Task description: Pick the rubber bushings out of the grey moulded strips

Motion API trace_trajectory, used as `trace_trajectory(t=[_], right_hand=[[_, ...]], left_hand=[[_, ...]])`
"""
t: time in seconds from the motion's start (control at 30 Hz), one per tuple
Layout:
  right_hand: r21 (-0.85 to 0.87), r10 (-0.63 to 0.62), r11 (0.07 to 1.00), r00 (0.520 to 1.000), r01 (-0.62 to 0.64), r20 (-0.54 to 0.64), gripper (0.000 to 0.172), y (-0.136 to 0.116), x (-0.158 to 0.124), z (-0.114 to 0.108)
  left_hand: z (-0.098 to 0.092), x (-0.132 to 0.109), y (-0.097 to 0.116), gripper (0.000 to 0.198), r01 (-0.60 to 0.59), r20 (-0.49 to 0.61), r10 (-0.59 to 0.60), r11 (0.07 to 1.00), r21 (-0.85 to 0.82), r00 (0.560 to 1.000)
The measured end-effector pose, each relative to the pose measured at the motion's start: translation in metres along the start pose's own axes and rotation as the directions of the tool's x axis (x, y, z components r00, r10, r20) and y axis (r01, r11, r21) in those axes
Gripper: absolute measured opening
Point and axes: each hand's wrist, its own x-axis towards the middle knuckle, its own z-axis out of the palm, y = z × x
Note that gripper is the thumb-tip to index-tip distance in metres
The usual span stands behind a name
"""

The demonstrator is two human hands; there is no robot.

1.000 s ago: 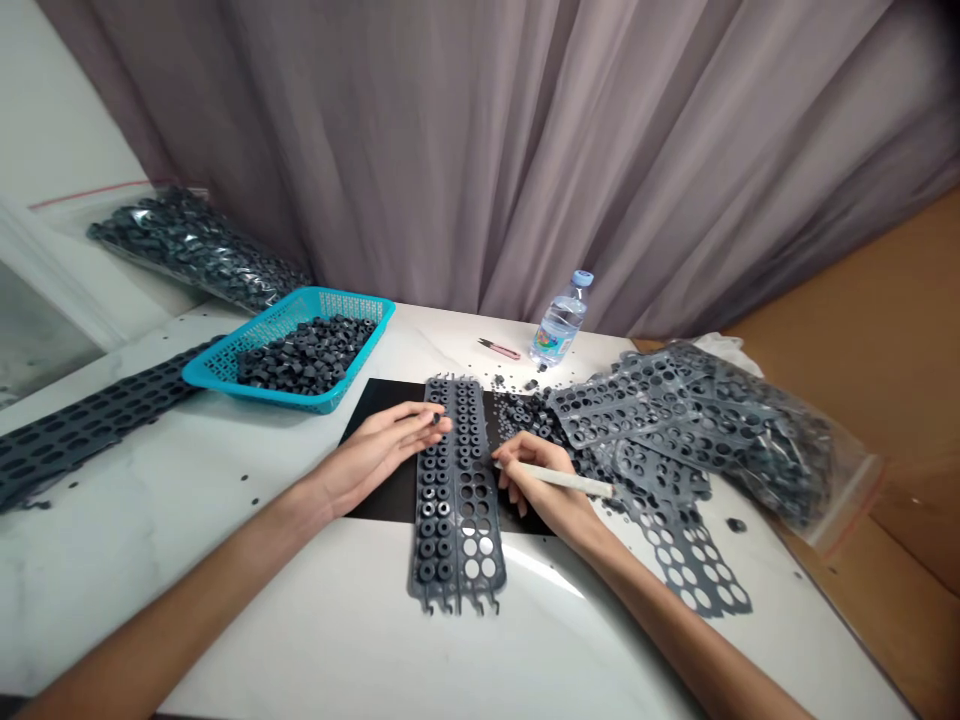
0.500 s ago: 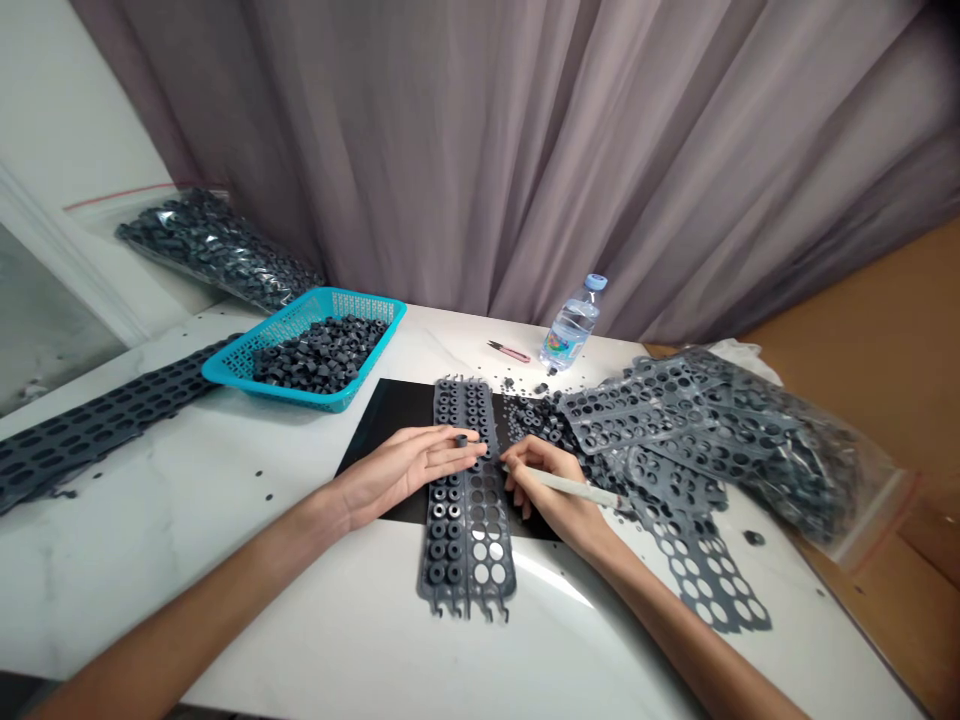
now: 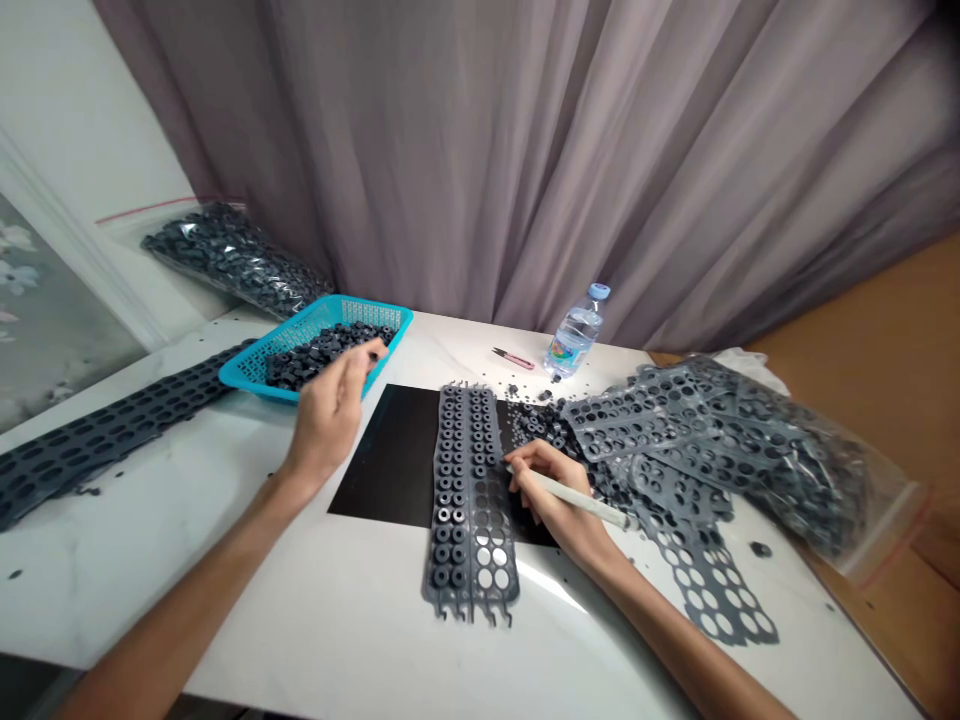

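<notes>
My left hand (image 3: 334,405) is raised at the front right edge of the blue basket (image 3: 238,378). Its fingers are closed, with a small dark rubber piece (image 3: 373,356) at their tips. Many more dark rubber pieces (image 3: 307,360) fill the basket. My right hand (image 3: 555,490) grips a white pen-like tool (image 3: 574,495), its tip end beside the right edge of a grey rubber sheet (image 3: 471,520). Rows of round ring-shaped pieces sit in the sheet; several holes at its lower right are bare. Beneath the sheet lies a black mat (image 3: 390,460).
Perforated grey sheets (image 3: 637,420) and a clear bag (image 3: 832,490) lie at the right, with loose bits around. Pink-handled thread snips (image 3: 514,358) and a water bottle (image 3: 576,335) are at the back. Another bag of pieces (image 3: 232,260) and a long sheet (image 3: 112,420) are at left.
My left hand has moved from over the sheet up and left to the basket, a small dark piece in its fingers. My right hand stays by the sheet with the pen-like tool.
</notes>
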Motion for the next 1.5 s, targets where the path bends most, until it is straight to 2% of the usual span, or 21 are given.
trace_trajectory(t=[0.07,0.1,0.2,0.27,0.37,0.43,0.53,0.57,0.63,0.8,0.87,0.9,0.97,1.0,1.03,1.07,1.13,1.23,1.3,1.5], right_hand=[[0.054,0.033,0.998,0.998,-0.035,0.046,0.016,0.002,0.003,0.004],[0.082,0.050,0.995,0.996,-0.056,0.070,0.015,0.003,0.004,0.006],[0.129,0.079,0.987,0.989,-0.095,0.122,0.012,0.008,0.008,0.010],[0.133,0.071,0.987,0.987,-0.091,0.144,0.011,0.009,0.009,0.010],[0.118,0.055,0.990,0.985,-0.075,0.164,0.011,0.009,0.009,0.008],[0.103,0.049,0.992,0.984,-0.067,0.171,0.011,0.008,0.008,0.007],[0.101,0.034,0.994,0.984,-0.053,0.175,0.013,0.007,0.008,0.006],[0.102,0.033,0.993,0.985,-0.051,0.172,0.013,0.007,0.008,0.006],[0.102,0.036,0.993,0.985,-0.054,0.170,0.013,0.008,0.009,0.007],[0.073,0.031,0.996,0.984,-0.044,0.175,0.014,0.013,0.010,0.008],[0.037,0.013,0.999,0.987,-0.019,0.162,0.012,0.013,0.010,0.008],[0.021,-0.001,1.000,0.988,-0.002,0.154,0.011,0.013,0.010,0.009],[0.008,-0.026,1.000,0.990,0.025,0.141,0.008,0.012,0.009,0.009],[0.011,-0.029,1.000,0.990,0.028,0.137,0.007,0.011,0.009,0.009],[0.018,-0.023,1.000,0.990,0.020,0.139,0.007,0.011,0.009,0.010],[0.030,-0.008,1.000,0.990,0.004,0.144,0.007,0.010,0.008,0.010],[0.072,0.028,0.997,0.988,-0.039,0.151,0.009,0.010,0.008,0.009],[0.159,0.057,0.984,0.989,-0.079,0.137,0.012,0.011,0.009,0.009],[0.183,0.064,0.980,0.992,-0.084,0.113,0.013,0.012,0.010,0.008],[0.162,0.070,0.983,0.992,-0.086,0.105,0.016,0.009,0.011,0.007]], left_hand=[[-0.017,0.014,-0.019,0.054,-0.098,-0.055,0.115,0.963,0.253,0.992],[-0.023,0.019,-0.027,0.054,-0.110,-0.043,0.133,0.931,0.349,0.990],[-0.028,0.023,-0.037,0.050,-0.149,-0.013,0.176,0.867,0.475,0.984],[-0.019,0.016,-0.029,0.044,-0.213,0.060,0.208,0.871,0.443,0.976],[0.009,-0.006,-0.004,0.031,-0.276,0.284,0.197,0.922,0.271,0.938],[0.030,-0.024,0.014,0.026,-0.251,0.469,0.155,0.957,0.150,0.870],[0.052,-0.044,0.025,0.020,-0.264,0.680,0.146,0.962,0.072,0.719],[0.056,-0.048,0.025,0.020,-0.274,0.714,0.147,0.960,0.065,0.685],[0.061,-0.053,0.021,0.021,-0.303,0.741,0.152,0.950,0.073,0.655],[0.066,-0.060,0.016,0.021,-0.373,0.725,0.187,0.922,0.104,0.663],[0.068,-0.062,0.020,0.022,-0.311,0.690,0.185,0.948,0.061,0.700],[0.068,-0.062,0.023,0.022,-0.243,0.653,0.167,0.970,0.027,0.738],[0.067,-0.058,0.026,0.020,-0.033,0.542,0.063,0.997,-0.065,0.838],[0.064,-0.054,0.027,0.019,0.098,0.485,-0.023,0.987,-0.130,0.874],[0.062,-0.049,0.027,0.020,0.230,0.446,-0.117,0.951,-0.208,0.888],[0.058,-0.043,0.026,0.021,0.354,0.439,-0.205,0.889,-0.290,0.875],[0.051,-0.034,0.022,0.022,0.554,0.504,-0.322,0.717,-0.423,0.801],[0.044,-0.030,0.015,0.017,0.716,0.617,-0.383,0.496,-0.491,0.688],[0.043,-0.034,0.013,0.020,0.762,0.666,-0.387,0.440,-0.475,0.638],[0.048,-0.045,0.019,0.025,0.838,0.796,-0.308,0.361,-0.409,0.522]])
